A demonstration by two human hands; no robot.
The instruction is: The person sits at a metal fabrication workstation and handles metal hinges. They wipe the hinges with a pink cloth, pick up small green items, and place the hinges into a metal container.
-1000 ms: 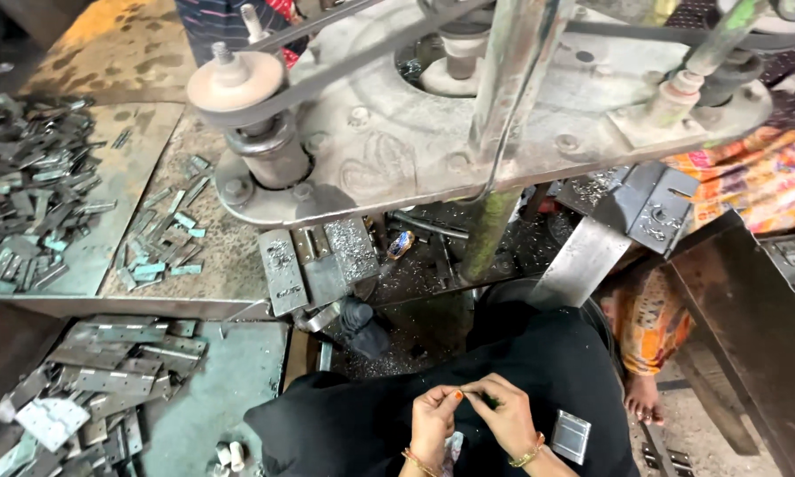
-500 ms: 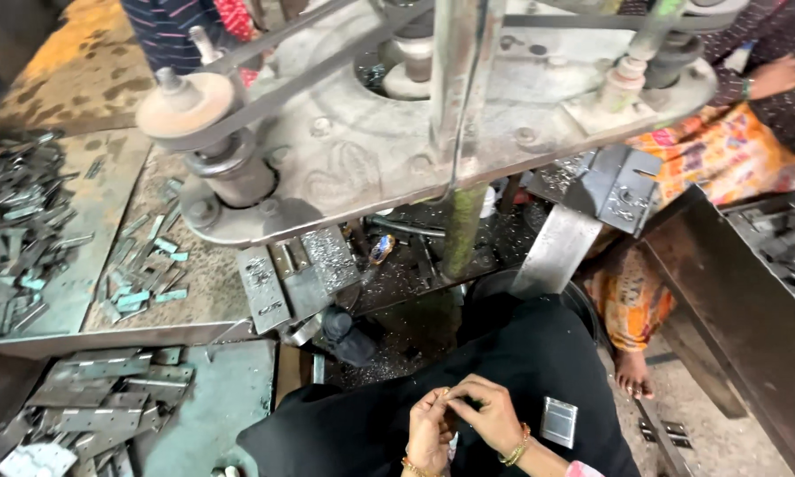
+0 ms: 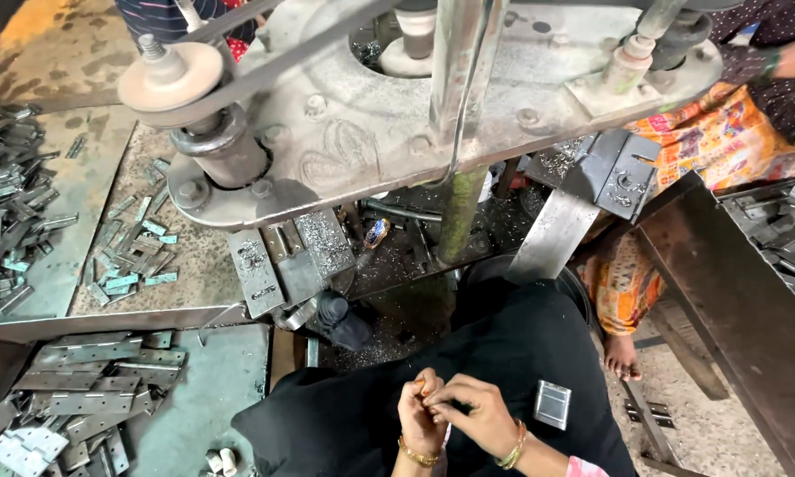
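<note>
Centrally, left hand (image 3: 419,415) and right hand (image 3: 477,413) meet over black lap cloth (image 3: 503,353), fingers pinched on something too small to identify; small metal plate (image 3: 552,405) just beside.

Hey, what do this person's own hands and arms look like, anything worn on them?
Both hands are bare, with no gloves. The left hand has a gold-coloured bangle at the wrist. The right hand also wears a gold-coloured bangle, and a bit of pink sleeve shows further up that arm. No rings can be made out.
</note>
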